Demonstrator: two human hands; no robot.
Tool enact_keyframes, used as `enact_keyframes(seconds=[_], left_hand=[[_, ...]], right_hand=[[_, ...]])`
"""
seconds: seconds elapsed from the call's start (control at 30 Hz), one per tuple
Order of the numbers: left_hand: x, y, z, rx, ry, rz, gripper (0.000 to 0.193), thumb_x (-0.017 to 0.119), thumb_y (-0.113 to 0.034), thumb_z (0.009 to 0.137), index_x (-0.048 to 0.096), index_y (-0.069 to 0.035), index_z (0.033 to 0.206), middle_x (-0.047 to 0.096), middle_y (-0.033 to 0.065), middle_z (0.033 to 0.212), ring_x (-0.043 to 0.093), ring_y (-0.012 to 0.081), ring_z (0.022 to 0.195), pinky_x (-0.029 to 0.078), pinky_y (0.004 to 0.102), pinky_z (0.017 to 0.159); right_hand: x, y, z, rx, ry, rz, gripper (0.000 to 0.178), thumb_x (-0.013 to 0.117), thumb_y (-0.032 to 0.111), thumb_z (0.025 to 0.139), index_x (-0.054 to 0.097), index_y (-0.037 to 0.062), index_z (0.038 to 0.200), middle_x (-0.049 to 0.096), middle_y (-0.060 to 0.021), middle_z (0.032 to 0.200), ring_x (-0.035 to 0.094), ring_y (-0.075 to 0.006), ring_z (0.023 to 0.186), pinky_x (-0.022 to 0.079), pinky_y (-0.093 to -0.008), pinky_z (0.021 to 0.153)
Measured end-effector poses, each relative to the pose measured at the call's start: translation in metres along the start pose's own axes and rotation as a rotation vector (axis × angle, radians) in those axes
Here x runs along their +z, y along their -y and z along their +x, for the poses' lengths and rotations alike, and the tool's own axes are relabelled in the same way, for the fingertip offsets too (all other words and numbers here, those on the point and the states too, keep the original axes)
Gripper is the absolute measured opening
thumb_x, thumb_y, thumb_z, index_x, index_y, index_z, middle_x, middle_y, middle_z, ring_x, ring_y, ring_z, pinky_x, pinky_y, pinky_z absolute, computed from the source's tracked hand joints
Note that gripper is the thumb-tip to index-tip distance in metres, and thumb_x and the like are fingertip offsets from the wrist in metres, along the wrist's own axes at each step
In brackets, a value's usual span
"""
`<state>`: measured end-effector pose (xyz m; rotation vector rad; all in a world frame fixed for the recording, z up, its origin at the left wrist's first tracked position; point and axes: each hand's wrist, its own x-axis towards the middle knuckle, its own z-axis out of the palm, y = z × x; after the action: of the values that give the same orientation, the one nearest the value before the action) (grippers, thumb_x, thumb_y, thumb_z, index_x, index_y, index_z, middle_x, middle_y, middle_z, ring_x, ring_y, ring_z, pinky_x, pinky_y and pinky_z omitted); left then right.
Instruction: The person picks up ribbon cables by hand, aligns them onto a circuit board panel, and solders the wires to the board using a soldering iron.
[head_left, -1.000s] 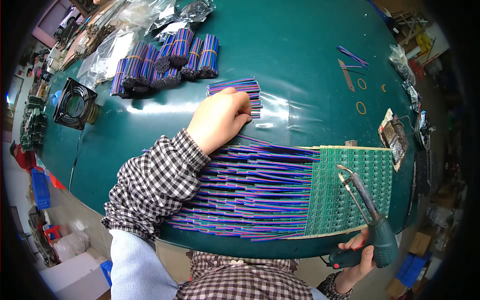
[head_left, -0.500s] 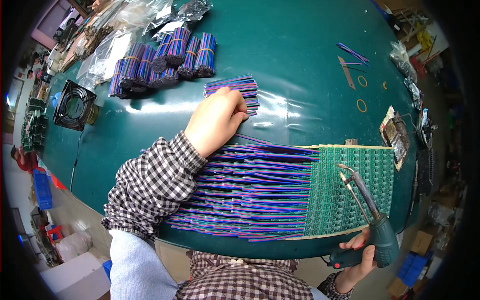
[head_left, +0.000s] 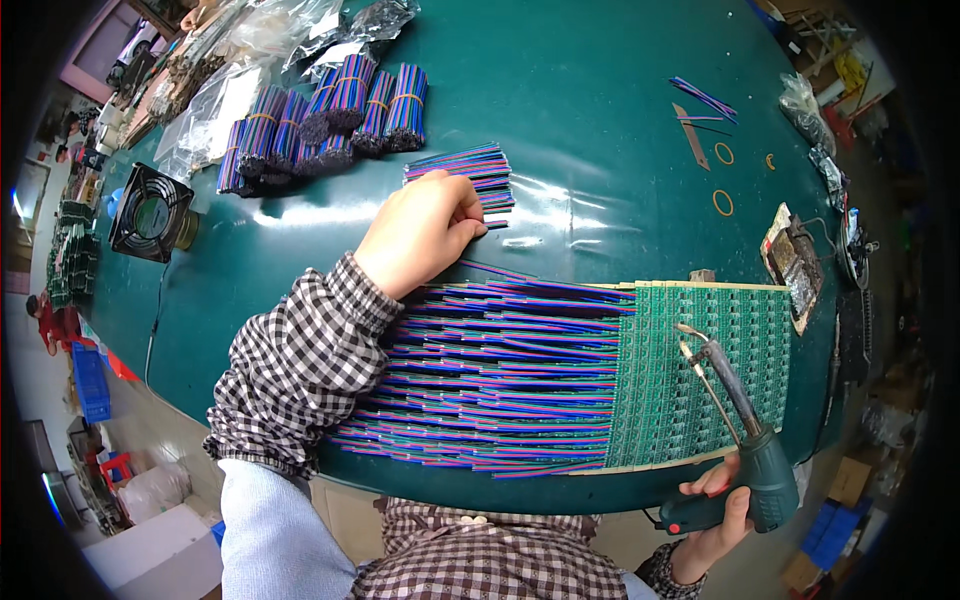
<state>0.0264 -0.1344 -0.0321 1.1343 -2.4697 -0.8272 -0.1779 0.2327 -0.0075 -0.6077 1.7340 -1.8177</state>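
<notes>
My left hand (head_left: 422, 232) reaches over the far side of the boards with thumb and forefinger pinched together. A short ribbon wire (head_left: 497, 224) sticks out at those fingertips, at the near edge of a loose pile of blue, red and black wires (head_left: 470, 165). Low on the right, my right hand (head_left: 722, 522) grips a green pistol-shaped soldering gun (head_left: 772, 480). Its bent tip hangs over a panel of green circuit boards (head_left: 735, 370). Rows of coloured ribbon wires (head_left: 520, 380) stretch leftward from the panel, partly hidden under my left sleeve.
Banded wire bundles (head_left: 350, 95) stand at the back left, near plastic bags (head_left: 215, 110) and a black fan (head_left: 152, 212). Toward the right lie rubber bands (head_left: 722, 203), a flat brown strip (head_left: 690, 138), a few loose wires (head_left: 705, 98) and a stained metal tray (head_left: 790, 265).
My left hand has shifted slightly left and toward me. The right hand and soldering gun stay in nearly the same place.
</notes>
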Motion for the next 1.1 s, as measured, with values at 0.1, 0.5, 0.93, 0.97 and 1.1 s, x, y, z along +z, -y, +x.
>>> enact_keyframes(seconds=[0.1, 0.5, 0.93, 0.97, 1.1], left_hand=[[-0.006, 0.002, 0.004, -0.075, 0.172, -0.178, 0.013, 0.071, -0.009, 0.075, 0.062, 0.0, 0.08, 0.061, 0.0126, 0.076, 0.062, 0.0224, 0.069, 0.049, 0.0339, 0.064], [-0.008, 0.001, -0.004, 0.328, -0.149, 0.082, 0.021, 0.065, 0.002, 0.081, 0.063, -0.002, 0.101, 0.065, 0.0105, 0.083, 0.065, 0.0211, 0.073, 0.051, 0.0296, 0.065], [-0.008, -0.005, -0.005, 0.5, -0.127, 0.38, 0.01, 0.067, -0.004, 0.076, 0.062, -0.006, 0.085, 0.057, 0.0093, 0.079, 0.059, 0.0286, 0.075, 0.048, 0.0374, 0.064], [-0.008, -0.005, -0.006, 0.464, -0.13, 0.373, 0.009, 0.066, -0.004, 0.076, 0.061, -0.007, 0.082, 0.057, 0.0088, 0.08, 0.059, 0.0284, 0.078, 0.048, 0.0372, 0.066], [-0.006, -0.003, -0.008, 0.417, -0.149, 0.313, 0.006, 0.064, -0.005, 0.078, 0.06, -0.008, 0.082, 0.057, 0.0086, 0.08, 0.059, 0.0291, 0.076, 0.048, 0.0374, 0.066]], right_hand=[[0.001, 0.0, 0.001, -0.008, -0.009, 0.006, 0.052, 0.056, 0.035, 0.094, 0.047, -0.0095, 0.119, 0.052, -0.0095, 0.078, 0.056, -0.0179, 0.068, 0.057, -0.0334, 0.062], [0.019, 0.015, 0.001, 0.036, -0.127, 0.003, 0.057, 0.066, 0.032, 0.083, 0.049, -0.0129, 0.112, 0.054, -0.0121, 0.074, 0.058, -0.0207, 0.065, 0.059, -0.0364, 0.061], [0.011, 0.008, 0.004, -0.021, -0.025, -0.01, 0.053, 0.058, 0.036, 0.091, 0.047, -0.0099, 0.115, 0.053, -0.0105, 0.077, 0.057, -0.0188, 0.067, 0.057, -0.0337, 0.059], [0.013, 0.008, 0.004, 0.0, -0.085, 0.01, 0.055, 0.062, 0.035, 0.087, 0.047, -0.0112, 0.114, 0.053, -0.0115, 0.075, 0.057, -0.0197, 0.064, 0.057, -0.0347, 0.058], [0.015, 0.009, 0.004, 0.003, -0.156, -0.007, 0.058, 0.066, 0.035, 0.084, 0.047, -0.0123, 0.112, 0.053, -0.0122, 0.074, 0.057, -0.0204, 0.061, 0.057, -0.0347, 0.056]])
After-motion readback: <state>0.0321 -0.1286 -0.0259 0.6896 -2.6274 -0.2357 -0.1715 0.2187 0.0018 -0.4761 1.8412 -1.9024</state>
